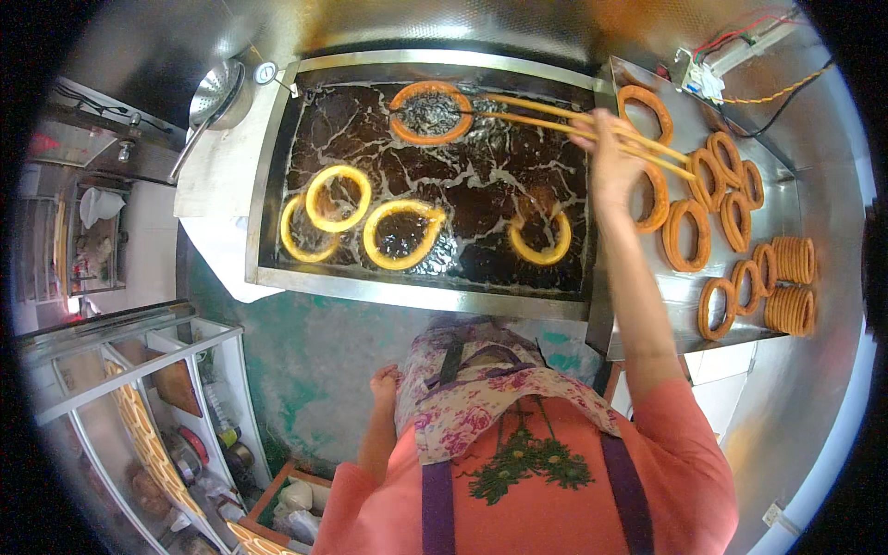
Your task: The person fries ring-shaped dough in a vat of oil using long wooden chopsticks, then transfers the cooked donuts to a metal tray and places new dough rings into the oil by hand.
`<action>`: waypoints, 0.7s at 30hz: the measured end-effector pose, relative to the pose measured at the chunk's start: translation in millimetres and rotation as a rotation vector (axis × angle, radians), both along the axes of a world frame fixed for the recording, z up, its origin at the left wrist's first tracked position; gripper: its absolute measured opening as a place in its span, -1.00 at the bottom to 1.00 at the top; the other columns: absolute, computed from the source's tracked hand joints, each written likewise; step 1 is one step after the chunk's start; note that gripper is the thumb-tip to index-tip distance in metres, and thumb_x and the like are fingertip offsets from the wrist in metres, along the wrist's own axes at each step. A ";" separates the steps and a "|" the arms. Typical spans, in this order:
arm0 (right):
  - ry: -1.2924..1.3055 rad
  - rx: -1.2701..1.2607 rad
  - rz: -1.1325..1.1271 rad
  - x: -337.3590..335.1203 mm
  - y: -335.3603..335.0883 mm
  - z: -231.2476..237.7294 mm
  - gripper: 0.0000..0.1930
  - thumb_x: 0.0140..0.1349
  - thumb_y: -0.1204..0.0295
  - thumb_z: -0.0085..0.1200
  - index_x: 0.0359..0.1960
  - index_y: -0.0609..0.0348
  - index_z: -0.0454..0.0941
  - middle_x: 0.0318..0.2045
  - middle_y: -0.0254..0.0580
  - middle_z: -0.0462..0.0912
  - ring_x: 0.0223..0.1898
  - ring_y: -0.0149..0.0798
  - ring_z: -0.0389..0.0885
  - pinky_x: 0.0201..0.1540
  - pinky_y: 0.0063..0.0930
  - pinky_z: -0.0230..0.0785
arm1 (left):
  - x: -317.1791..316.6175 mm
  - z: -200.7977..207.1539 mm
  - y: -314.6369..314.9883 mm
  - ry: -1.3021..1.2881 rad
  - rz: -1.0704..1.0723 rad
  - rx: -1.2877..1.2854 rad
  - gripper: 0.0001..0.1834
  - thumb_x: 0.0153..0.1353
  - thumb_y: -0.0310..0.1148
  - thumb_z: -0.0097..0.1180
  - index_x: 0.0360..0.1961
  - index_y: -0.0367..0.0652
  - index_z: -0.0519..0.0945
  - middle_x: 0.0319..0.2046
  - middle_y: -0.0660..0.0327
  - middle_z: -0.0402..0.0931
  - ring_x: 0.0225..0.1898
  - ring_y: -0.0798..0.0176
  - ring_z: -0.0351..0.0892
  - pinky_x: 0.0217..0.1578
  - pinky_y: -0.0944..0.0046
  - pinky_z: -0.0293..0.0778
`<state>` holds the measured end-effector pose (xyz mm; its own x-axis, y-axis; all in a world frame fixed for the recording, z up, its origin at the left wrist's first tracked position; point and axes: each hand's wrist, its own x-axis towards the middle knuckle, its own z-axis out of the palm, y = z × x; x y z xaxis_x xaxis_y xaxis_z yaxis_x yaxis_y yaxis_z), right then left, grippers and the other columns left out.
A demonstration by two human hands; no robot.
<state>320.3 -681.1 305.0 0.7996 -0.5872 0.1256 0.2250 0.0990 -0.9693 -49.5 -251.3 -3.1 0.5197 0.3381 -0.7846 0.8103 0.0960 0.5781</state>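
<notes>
My right hand (610,166) is closed around a pair of long wooden chopsticks (536,108). Their tips reach over a browned dough ring (430,87) at the far side of a rectangular fryer (425,294) full of dark, bubbling oil. Nearer to me float several paler yellow rings: one ring (318,173) overlaps another at the left, a lopsided ring (372,242) lies beside them, and a partly sunken ring (541,256) is at the right. My left hand (386,381) hangs low by my apron, fingers curled, with nothing visible in it.
Right of the fryer, a metal tray (661,296) holds many browned rings, some stacked. A strainer (218,97) and a dial thermometer (265,73) are at the far left. Wires (768,97) run along the right wall. A glass-sided shelf case (139,388) stands lower left.
</notes>
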 end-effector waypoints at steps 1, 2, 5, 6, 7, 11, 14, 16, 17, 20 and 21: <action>-0.014 0.017 -0.003 11.9 21.4 -16.1 -0.82 0.24 0.47 0.04 -0.28 0.40 0.48 -0.39 0.02 0.61 -0.35 -0.18 0.67 -0.37 -0.43 0.62 | -2.5 0.5 3.1 0.037 0.018 0.000 -0.75 0.07 -0.52 0.04 -0.20 -0.27 0.59 -0.51 0.19 0.59 -0.58 0.39 0.52 -0.67 0.44 0.36; -0.027 0.034 -0.007 23.9 41.2 -30.4 -0.84 0.24 0.48 0.04 -0.31 0.40 0.49 -0.39 0.02 0.61 -0.35 -0.18 0.66 -0.36 -0.42 0.62 | -1.9 7.9 6.3 0.075 0.036 0.000 -0.75 0.07 -0.51 0.04 -0.19 -0.28 0.58 -0.51 0.18 0.59 -0.58 0.39 0.52 -0.67 0.44 0.36; -0.105 0.025 0.024 57.2 90.8 -69.4 -0.85 0.21 0.51 0.06 -0.32 0.40 0.51 -0.40 -0.04 0.61 -0.39 -0.24 0.66 -0.38 -0.50 0.59 | -5.0 12.4 19.9 0.080 0.085 -0.016 -0.73 0.07 -0.51 0.05 -0.16 -0.29 0.57 -0.48 0.16 0.59 -0.58 0.37 0.52 -0.67 0.41 0.37; -0.061 -0.026 0.018 63.1 103.2 -78.1 -0.84 0.21 0.49 0.07 -0.29 0.40 0.51 -0.40 -0.08 0.61 -0.39 -0.26 0.66 -0.39 -0.53 0.58 | -5.7 12.5 25.6 0.061 0.097 -0.024 -0.73 0.07 -0.50 0.06 -0.16 -0.29 0.57 -0.47 0.15 0.59 -0.58 0.37 0.52 -0.66 0.40 0.38; -0.016 -0.084 0.041 65.9 115.1 -81.4 -0.83 0.21 0.49 0.08 -0.29 0.40 0.52 -0.41 -0.09 0.61 -0.40 -0.28 0.66 -0.39 -0.53 0.58 | -4.9 14.7 29.3 0.092 0.105 -0.025 -0.73 0.08 -0.50 0.05 -0.16 -0.28 0.57 -0.47 0.15 0.59 -0.58 0.35 0.53 -0.66 0.40 0.39; 0.072 -0.155 0.067 61.1 121.2 -79.9 -0.84 0.18 0.47 0.12 -0.35 0.39 0.55 -0.47 -0.12 0.62 -0.43 -0.30 0.66 -0.40 -0.51 0.56 | 24.9 29.2 40.5 0.186 0.113 -0.037 -0.74 0.10 -0.49 0.03 -0.15 -0.28 0.55 -0.46 0.14 0.57 -0.58 0.30 0.54 -0.64 0.36 0.44; 0.109 -0.292 0.012 50.5 99.5 -68.3 -0.86 0.19 0.47 0.11 -0.38 0.35 0.55 -0.47 -0.14 0.62 -0.43 -0.32 0.66 -0.41 -0.55 0.56 | 27.1 9.1 54.8 0.191 0.130 -0.113 -0.73 0.11 -0.49 0.02 -0.13 -0.28 0.53 -0.47 0.13 0.56 -0.58 0.27 0.55 -0.62 0.34 0.47; 0.108 -0.283 -0.040 51.7 91.2 -66.8 -0.86 0.19 0.48 0.10 -0.38 0.35 0.56 -0.48 -0.15 0.62 -0.45 -0.35 0.65 -0.43 -0.54 0.55 | 36.0 0.1 60.4 0.205 0.126 -0.137 -0.72 0.12 -0.49 0.01 -0.12 -0.28 0.52 -0.47 0.13 0.55 -0.58 0.26 0.55 -0.61 0.33 0.48; 0.105 -0.287 -0.065 53.5 88.1 -67.9 -0.87 0.19 0.48 0.11 -0.40 0.34 0.56 -0.49 -0.17 0.62 -0.46 -0.37 0.64 -0.44 -0.55 0.53 | 45.2 6.9 59.6 0.223 0.114 -0.126 -0.72 0.12 -0.49 0.01 -0.11 -0.28 0.52 -0.47 0.12 0.55 -0.57 0.27 0.55 -0.61 0.32 0.48; 0.093 -0.285 -0.120 57.4 87.0 -76.4 -0.88 0.18 0.49 0.11 -0.38 0.34 0.56 -0.47 -0.16 0.62 -0.44 -0.35 0.64 -0.40 -0.52 0.54 | 61.6 13.7 63.8 0.179 0.129 -0.172 -0.71 0.12 -0.49 0.01 -0.10 -0.29 0.51 -0.44 0.13 0.55 -0.57 0.27 0.55 -0.58 0.31 0.50; 0.072 -0.293 -0.135 58.8 81.9 -83.0 -0.87 0.19 0.49 0.11 -0.36 0.35 0.55 -0.45 -0.13 0.62 -0.42 -0.32 0.65 -0.36 -0.50 0.56 | 66.3 15.1 64.9 0.148 0.146 -0.202 -0.71 0.12 -0.49 0.01 -0.10 -0.29 0.51 -0.44 0.13 0.54 -0.56 0.27 0.55 -0.57 0.31 0.51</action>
<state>379.2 -599.2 222.0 0.7302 -0.6353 0.2513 0.1474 -0.2127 -0.9659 16.8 -186.4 12.0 0.3520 0.2299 -0.9073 0.8533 0.3196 0.4121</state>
